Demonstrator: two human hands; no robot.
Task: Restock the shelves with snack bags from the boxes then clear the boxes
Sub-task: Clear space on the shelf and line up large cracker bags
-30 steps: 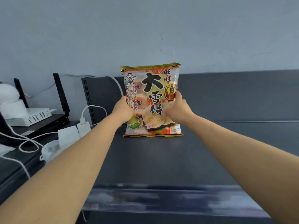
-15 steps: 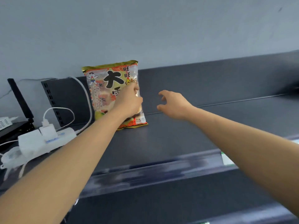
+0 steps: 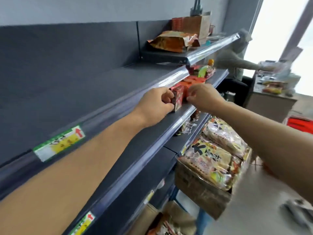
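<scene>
A small red snack pack (image 3: 178, 97) stands near the front edge of the middle dark shelf (image 3: 145, 133). My left hand (image 3: 155, 104) curls round its left side. My right hand (image 3: 204, 97) pinches it from the right, where more red packs (image 3: 194, 80) lie behind. Below my right arm an open cardboard box (image 3: 201, 190) sits tilted against the shelves, and several large yellow rice-cracker bags (image 3: 213, 160) lie in it. A second box (image 3: 157, 223) with bags stands lower down.
The wide shelf (image 3: 94, 85) above my left arm is bare. A higher shelf carries an orange bag (image 3: 171, 42) and a brown paper bag (image 3: 196, 26). A person (image 3: 235, 61) works at a counter (image 3: 271, 99) at the back right. A red basket (image 3: 300, 124) sits on the floor.
My view has swung right, away from the large bag standing at the shelf's left end. Both hands have left that bag and now hold a small red pack on a lower shelf.
</scene>
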